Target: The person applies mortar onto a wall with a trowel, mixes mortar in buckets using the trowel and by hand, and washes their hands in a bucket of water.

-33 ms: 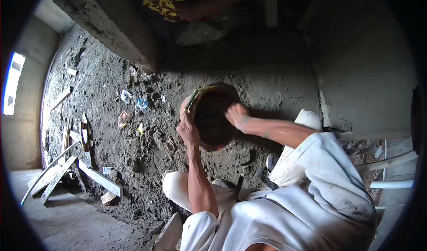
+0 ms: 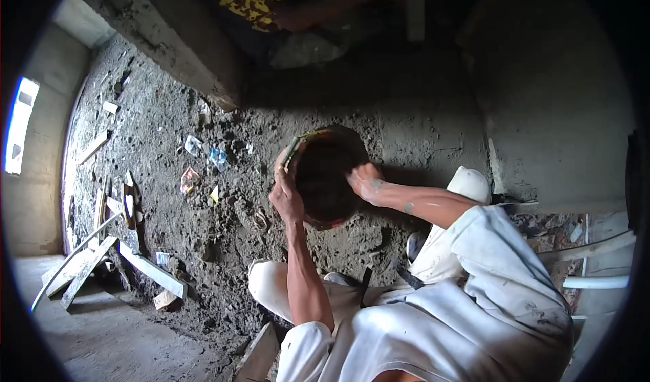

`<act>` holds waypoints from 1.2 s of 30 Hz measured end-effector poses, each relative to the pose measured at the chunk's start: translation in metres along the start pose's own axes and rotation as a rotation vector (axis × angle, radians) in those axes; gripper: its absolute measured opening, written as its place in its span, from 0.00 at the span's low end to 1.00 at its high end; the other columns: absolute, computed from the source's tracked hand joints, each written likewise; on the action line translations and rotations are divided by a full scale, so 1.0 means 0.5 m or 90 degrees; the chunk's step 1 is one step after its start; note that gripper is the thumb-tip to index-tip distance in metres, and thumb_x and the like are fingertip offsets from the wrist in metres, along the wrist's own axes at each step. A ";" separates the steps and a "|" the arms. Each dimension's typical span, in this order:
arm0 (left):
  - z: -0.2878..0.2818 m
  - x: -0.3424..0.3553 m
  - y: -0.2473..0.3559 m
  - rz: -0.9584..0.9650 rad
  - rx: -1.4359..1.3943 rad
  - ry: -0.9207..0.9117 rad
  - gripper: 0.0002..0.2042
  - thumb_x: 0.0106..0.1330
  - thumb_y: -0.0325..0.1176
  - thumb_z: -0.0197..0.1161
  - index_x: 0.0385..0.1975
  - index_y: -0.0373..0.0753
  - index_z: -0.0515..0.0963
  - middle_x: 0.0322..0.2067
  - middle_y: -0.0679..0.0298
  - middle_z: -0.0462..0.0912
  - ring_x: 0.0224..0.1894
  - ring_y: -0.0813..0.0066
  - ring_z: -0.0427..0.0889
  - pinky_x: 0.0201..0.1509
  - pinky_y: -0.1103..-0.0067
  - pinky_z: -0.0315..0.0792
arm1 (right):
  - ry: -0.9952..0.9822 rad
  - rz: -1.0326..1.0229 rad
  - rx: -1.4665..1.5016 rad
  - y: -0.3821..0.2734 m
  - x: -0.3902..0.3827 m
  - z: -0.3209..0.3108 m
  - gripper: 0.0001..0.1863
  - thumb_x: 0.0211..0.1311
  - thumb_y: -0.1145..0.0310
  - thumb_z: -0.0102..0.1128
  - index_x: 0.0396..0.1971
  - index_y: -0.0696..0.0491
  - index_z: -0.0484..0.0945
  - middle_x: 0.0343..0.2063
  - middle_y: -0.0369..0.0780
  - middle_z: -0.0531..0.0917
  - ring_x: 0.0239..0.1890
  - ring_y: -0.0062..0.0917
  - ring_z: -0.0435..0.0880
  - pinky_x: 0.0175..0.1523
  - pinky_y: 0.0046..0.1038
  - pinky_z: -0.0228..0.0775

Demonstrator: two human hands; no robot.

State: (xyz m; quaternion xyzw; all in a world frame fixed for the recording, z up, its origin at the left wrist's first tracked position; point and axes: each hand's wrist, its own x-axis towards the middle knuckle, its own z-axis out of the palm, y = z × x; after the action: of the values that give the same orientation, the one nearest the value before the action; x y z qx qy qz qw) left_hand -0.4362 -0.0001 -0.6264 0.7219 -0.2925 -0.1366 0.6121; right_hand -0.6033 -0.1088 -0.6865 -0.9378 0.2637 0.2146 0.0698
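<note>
A round, dark bucket (image 2: 313, 214) stands on the rough grey ground in front of me, its rim partly yellow-green. My left hand (image 2: 287, 194) grips that rim on its left side, thumb and fingers wrapped over the edge. At the opposite side, my right hand (image 2: 366, 182) reaches over the rim with curled fingers, slightly blurred. Grey smears mark its wrist and forearm. Whatever the right fingers hold, if anything, is hidden, and the inside of the bucket is too dark to make out.
Scraps of litter (image 2: 217, 159) lie on the lumpy ground to the left, with wooden boards (image 2: 152, 270) beyond. A concrete beam (image 2: 159, 43) slants at upper left. Another person's arm (image 2: 338, 4) shows in shadow at the top. White pipe (image 2: 596, 282) lies at right.
My right hand has shifted slightly right and down at the bucket's rim. My left hand keeps its grip in the same place.
</note>
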 end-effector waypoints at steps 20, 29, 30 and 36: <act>-0.041 -0.020 -0.025 -0.118 0.001 0.127 0.28 0.72 0.50 0.42 0.22 0.30 0.77 0.13 0.69 0.69 0.18 0.82 0.65 0.22 0.79 0.61 | -0.246 0.045 0.931 -0.065 -0.124 -0.135 0.25 0.63 0.57 0.53 0.57 0.51 0.62 0.24 0.39 0.76 0.18 0.22 0.75 0.22 0.27 0.72; 0.032 0.019 0.011 -0.089 -0.023 0.082 0.25 0.72 0.48 0.44 0.34 0.31 0.80 0.19 0.68 0.75 0.23 0.82 0.73 0.32 0.82 0.68 | 0.389 -0.041 -0.012 -0.085 -0.109 0.270 0.25 0.59 0.64 0.47 0.57 0.56 0.63 0.38 0.49 0.75 0.34 0.31 0.76 0.39 0.39 0.65; 0.002 0.016 0.003 -0.158 0.044 0.045 0.26 0.72 0.49 0.43 0.36 0.32 0.81 0.21 0.68 0.77 0.25 0.82 0.71 0.32 0.81 0.66 | 0.382 -0.049 -0.004 -0.100 -0.121 0.256 0.25 0.59 0.64 0.47 0.57 0.56 0.63 0.38 0.49 0.75 0.34 0.31 0.76 0.39 0.39 0.65; -0.066 0.022 -0.087 -0.132 0.118 0.132 0.26 0.73 0.49 0.41 0.36 0.29 0.79 0.24 0.65 0.81 0.25 0.76 0.71 0.30 0.76 0.65 | 0.457 -0.075 0.016 -0.034 -0.116 -0.104 0.25 0.58 0.72 0.47 0.58 0.51 0.63 0.32 0.51 0.78 0.27 0.33 0.79 0.31 0.36 0.65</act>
State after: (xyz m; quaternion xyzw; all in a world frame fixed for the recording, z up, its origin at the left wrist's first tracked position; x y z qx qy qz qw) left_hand -0.3983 0.0232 -0.6595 0.8117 -0.1635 -0.0962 0.5524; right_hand -0.6198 -0.0801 -0.6140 -0.9661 0.2195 -0.1355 -0.0037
